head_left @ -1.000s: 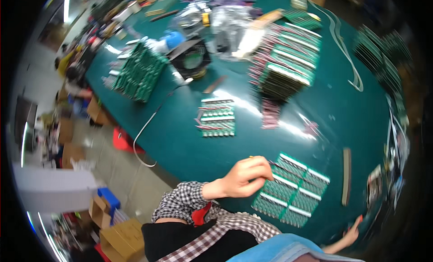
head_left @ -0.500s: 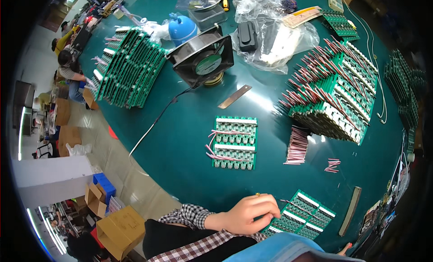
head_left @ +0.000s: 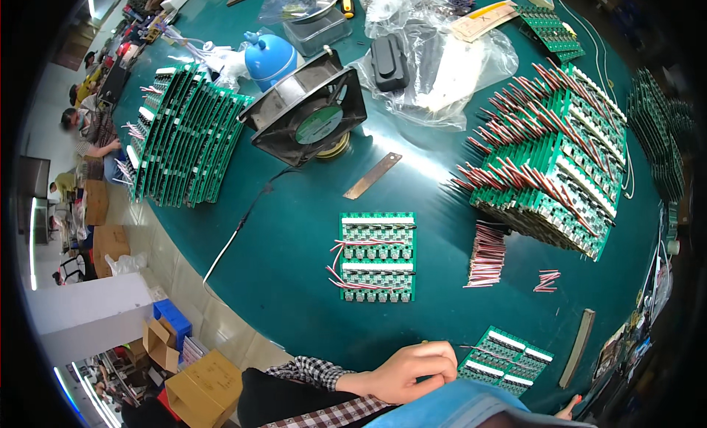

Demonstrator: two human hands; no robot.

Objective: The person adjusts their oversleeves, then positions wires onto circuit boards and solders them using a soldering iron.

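My left hand (head_left: 416,370) rests at the table's near edge with its fingers curled in. Whatever its fingertips might pinch is hidden. Close beside it lies a green circuit board (head_left: 508,358) with white strips and a thin wire lead across its top. Of my right hand (head_left: 569,407) only a bit of the fingers shows, right of that board at the lower edge. Further up lies another green circuit board (head_left: 378,266), with red and white wires trailing off its left side. A bundle of red-and-white wires (head_left: 486,260) and a few loose wires (head_left: 546,281) lie right of it.
A tall stack of wired boards (head_left: 549,170) stands at the right, another board stack (head_left: 188,141) at the left. A black fan (head_left: 305,115), blue bottle (head_left: 269,58), plastic bags (head_left: 449,75) and metal strip (head_left: 373,175) lie further back. A narrow bar (head_left: 577,348) lies at the right.
The view has tilted, so the table things sit lower in the picture. My left hand stays curled beside the near board. Slightly more of my right fingers shows.
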